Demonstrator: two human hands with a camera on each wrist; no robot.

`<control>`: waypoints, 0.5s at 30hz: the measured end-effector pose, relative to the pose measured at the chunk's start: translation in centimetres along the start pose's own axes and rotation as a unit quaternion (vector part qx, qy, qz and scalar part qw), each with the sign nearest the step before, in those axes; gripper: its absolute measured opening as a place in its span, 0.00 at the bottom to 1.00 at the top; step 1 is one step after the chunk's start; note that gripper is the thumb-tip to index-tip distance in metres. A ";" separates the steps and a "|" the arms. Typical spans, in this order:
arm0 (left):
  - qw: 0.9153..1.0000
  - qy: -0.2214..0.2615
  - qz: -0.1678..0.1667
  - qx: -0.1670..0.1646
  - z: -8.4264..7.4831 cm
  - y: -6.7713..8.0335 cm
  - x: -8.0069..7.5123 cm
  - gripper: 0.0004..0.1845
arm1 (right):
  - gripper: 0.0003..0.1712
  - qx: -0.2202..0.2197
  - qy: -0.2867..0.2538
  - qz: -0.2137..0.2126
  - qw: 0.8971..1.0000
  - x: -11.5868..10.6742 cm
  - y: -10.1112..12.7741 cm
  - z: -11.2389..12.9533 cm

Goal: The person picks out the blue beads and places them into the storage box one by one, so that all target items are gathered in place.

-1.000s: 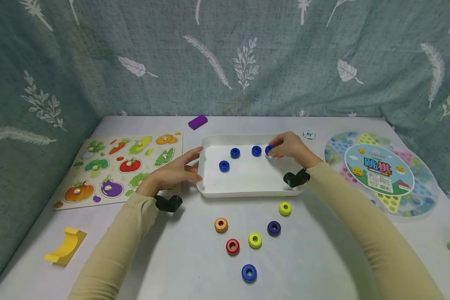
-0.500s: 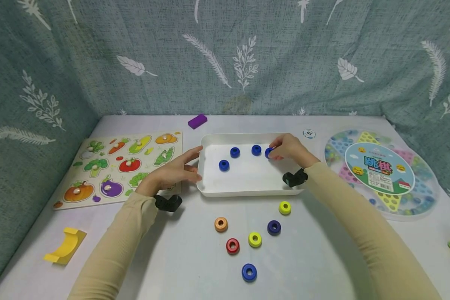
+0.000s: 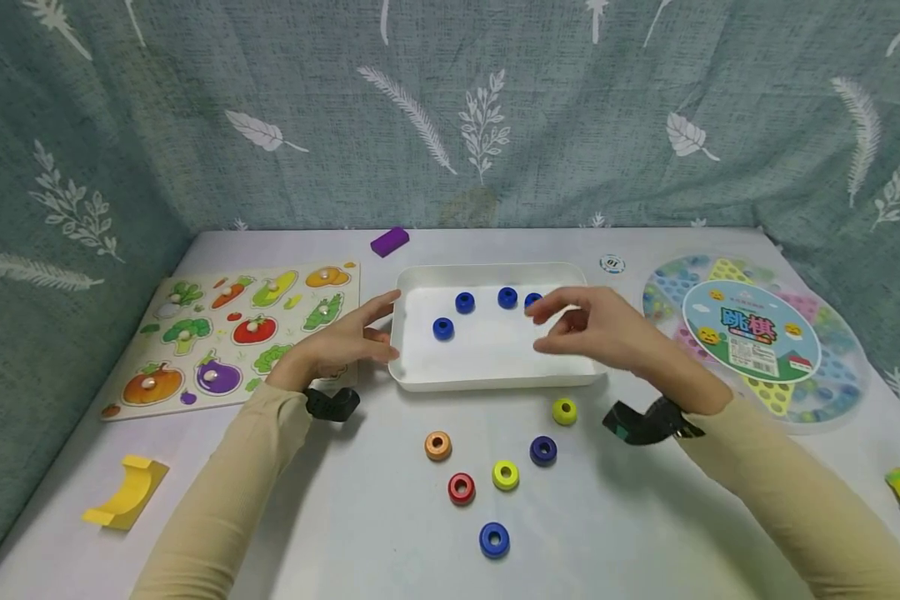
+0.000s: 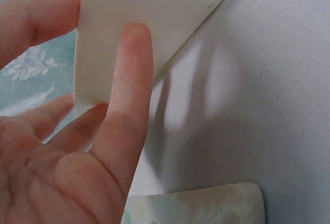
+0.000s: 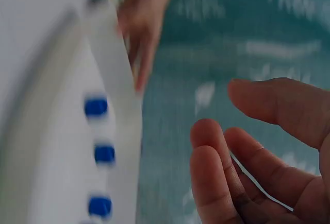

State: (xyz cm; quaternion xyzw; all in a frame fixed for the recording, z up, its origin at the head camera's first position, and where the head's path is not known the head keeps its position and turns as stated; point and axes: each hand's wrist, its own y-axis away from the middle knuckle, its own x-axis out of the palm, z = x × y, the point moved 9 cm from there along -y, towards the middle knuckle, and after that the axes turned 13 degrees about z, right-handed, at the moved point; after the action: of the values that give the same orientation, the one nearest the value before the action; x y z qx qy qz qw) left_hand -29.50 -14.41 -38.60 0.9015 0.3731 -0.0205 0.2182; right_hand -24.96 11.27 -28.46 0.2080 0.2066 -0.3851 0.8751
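Four blue rings [image 3: 507, 297] sit along the far side of the white tray [image 3: 495, 382], your left hand [image 3: 341, 343] pressing straight fingers to its left wall to steady it, your right hand [image 3: 596, 329] hovering relaxed, empty, just above.

tray [image 3: 495, 382]: smooth white plastic, faint sheen
blue rings [image 3: 464, 302]: glossy, painted look
table cover [image 3: 645, 517]: matt white, fine woven grain
backdrop [image 3: 450, 108]: soft matt teal cloth, printed with leaves
vegetable puzzle [image 3: 232, 333]: flat board, looks like wood, printed satin face
checkers box [image 3: 753, 337]: clear glossy plastic, paper label
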 end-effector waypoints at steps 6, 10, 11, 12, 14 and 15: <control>1.000 -0.001 0.000 -0.001 0.1 -0.1 -0.1 0.53 | 0.20 -0.078 -0.044 0.084 0.992 6.8 3.3 0.6; 1.000 0.000 -0.001 -0.001 0.1 -0.2 -0.1 0.53 | 0.21 -0.105 -0.105 0.151 0.977 11.1 4.3 -0.1; 1.000 0.000 -0.001 -0.002 0.1 -0.1 -0.1 0.53 | 0.21 -0.105 -0.115 0.166 0.974 12.1 4.4 -0.3; 1.000 0.001 -0.002 -0.003 0.1 -0.1 -0.1 0.53 | 0.22 -0.107 -0.124 0.179 0.970 12.9 4.5 -0.6; 1.000 0.004 -0.001 -0.003 0.1 -0.2 0.0 0.53 | 0.22 -0.108 -0.131 0.199 0.965 14.3 4.6 -1.1; 1.000 0.003 -0.001 -0.003 0.1 -0.2 0.0 0.53 | 0.22 -0.106 -0.134 0.207 0.963 14.8 4.7 -1.4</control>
State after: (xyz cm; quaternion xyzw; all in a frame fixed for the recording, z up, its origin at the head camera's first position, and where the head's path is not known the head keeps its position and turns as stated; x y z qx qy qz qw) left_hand -29.64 -14.33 -38.78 0.9006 0.3745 -0.0168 0.2198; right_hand -12.51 6.13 -36.36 0.0990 0.0797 -0.1956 0.9724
